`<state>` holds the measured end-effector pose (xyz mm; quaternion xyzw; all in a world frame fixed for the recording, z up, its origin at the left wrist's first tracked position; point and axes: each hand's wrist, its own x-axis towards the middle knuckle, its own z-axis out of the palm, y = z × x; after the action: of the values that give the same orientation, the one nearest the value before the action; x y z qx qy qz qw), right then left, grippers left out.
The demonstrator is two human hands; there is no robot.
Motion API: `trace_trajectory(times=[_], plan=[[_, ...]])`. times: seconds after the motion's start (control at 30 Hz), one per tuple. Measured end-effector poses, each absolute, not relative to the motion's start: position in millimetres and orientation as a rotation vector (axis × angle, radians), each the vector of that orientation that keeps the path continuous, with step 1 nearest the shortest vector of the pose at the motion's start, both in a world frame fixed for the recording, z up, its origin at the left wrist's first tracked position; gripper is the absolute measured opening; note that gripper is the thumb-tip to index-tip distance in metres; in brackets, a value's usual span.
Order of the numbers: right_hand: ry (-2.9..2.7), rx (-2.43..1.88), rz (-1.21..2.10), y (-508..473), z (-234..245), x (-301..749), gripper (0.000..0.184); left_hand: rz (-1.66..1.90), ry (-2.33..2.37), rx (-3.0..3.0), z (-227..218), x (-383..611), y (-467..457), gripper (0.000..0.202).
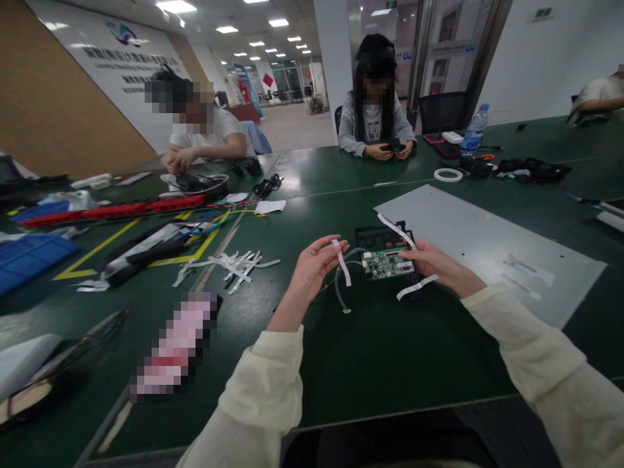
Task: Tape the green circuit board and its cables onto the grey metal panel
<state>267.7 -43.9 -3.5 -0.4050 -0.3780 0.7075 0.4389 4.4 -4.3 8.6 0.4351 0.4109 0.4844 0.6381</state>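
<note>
White strip (344, 266), left hand (314, 265) aloft

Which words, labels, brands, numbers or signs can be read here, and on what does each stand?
No text reads with certainty.
Wall sign: a logo and lines of lettering, too blurred to quote.
Bottle label: too small to read.
Glass-door lettering: too small.
Circuit board: any markings too small.
</note>
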Motion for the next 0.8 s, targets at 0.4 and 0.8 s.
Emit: trace_trajectory(times=[0.4,0.8], plan=[[-1.004,-1.022,1.759,-41,-12,272,0.036,1.172,1.028,1.094,5,6,-5,0.032],[-1.010,-1.024,1.769,-36,-22,275,0.038,1.215,1.060,1.252,7,6,-7,0.042]])
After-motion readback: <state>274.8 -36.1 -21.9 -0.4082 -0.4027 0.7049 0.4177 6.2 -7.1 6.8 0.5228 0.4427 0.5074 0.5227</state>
